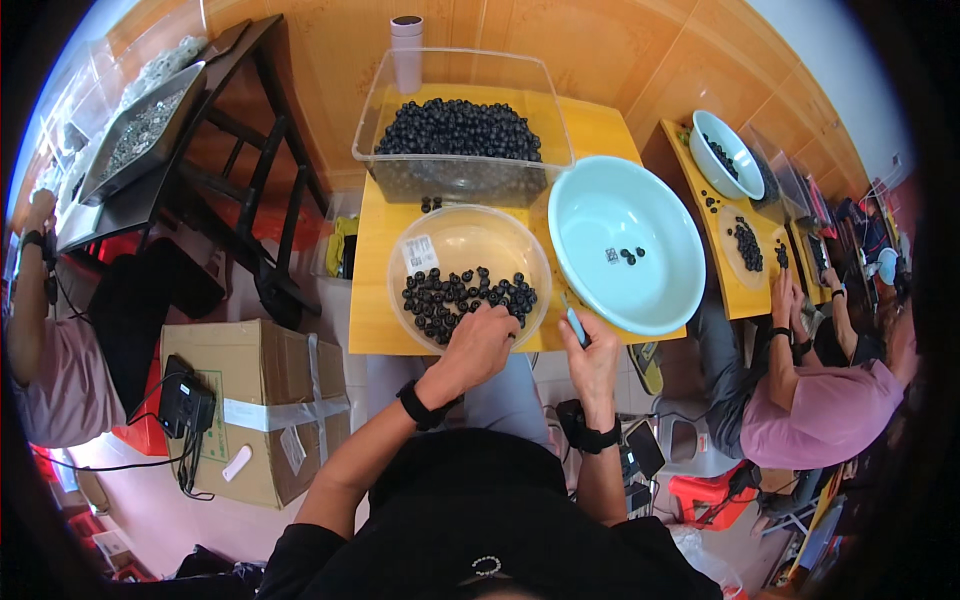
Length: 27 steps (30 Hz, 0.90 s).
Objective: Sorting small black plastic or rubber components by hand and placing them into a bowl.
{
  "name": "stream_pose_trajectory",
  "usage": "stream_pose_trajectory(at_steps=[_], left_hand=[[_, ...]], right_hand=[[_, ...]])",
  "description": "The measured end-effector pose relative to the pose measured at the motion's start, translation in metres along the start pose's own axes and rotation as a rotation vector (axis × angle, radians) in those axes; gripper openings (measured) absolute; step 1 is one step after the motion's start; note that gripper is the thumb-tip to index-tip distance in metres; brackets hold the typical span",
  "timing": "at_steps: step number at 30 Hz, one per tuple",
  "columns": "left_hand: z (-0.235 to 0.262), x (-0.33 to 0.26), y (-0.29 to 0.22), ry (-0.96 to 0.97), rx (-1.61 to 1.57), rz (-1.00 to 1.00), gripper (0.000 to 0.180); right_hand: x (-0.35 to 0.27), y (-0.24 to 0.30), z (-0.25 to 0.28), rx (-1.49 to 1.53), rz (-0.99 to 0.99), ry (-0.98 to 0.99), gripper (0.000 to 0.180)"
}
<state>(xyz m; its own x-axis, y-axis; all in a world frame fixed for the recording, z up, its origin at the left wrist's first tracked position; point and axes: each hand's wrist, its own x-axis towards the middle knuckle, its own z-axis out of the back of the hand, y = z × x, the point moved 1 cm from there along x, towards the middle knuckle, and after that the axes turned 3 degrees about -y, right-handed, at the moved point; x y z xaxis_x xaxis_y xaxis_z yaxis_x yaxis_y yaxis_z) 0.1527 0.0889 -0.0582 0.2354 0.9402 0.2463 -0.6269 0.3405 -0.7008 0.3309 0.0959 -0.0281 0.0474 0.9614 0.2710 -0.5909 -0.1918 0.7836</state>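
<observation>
My left hand (482,345) dips into a round clear plastic bowl (455,228), its fingers curled down among small round black parts (430,303). Whatever its fingertips pinch, if anything, is hidden. Just right of that bowl, my right hand (597,368) is closed around a small blue-handled tool (575,325) with a thin tip pointing up and away; its exact kind is too small to tell. Beyond it stands a light blue basin (655,215) with a few black parts (629,257) on its bottom. Behind the bowl, a clear rectangular bin (462,185) holds a heap of the same black parts.
The yellow table (376,325) ends just in front of my hands. A lilac bottle (407,55) stands behind the bin. At left are a cardboard box (240,400) and a seated person (75,380). At right, another person (810,410) works at a yellow table with a blue basin (728,160).
</observation>
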Motion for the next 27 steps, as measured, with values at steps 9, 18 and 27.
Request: stream_pose_trajectory(at_steps=[9,18,27], left_hand=[[0.005,-0.007,-0.008,0.109,0.174,-0.077,0.015],[0.006,-0.013,-0.014,0.09,0.185,-0.092,0.029],[0.02,-0.014,0.004,0.089,-0.369,0.102,0.019]], right_hand=[[0.0,0.007,0.0,-0.018,-0.074,0.045,0.016],[0.0,0.004,-0.007,0.049,-0.02,0.03,0.017],[-0.003,0.012,-0.025,0.024,-0.085,0.099,0.026]])
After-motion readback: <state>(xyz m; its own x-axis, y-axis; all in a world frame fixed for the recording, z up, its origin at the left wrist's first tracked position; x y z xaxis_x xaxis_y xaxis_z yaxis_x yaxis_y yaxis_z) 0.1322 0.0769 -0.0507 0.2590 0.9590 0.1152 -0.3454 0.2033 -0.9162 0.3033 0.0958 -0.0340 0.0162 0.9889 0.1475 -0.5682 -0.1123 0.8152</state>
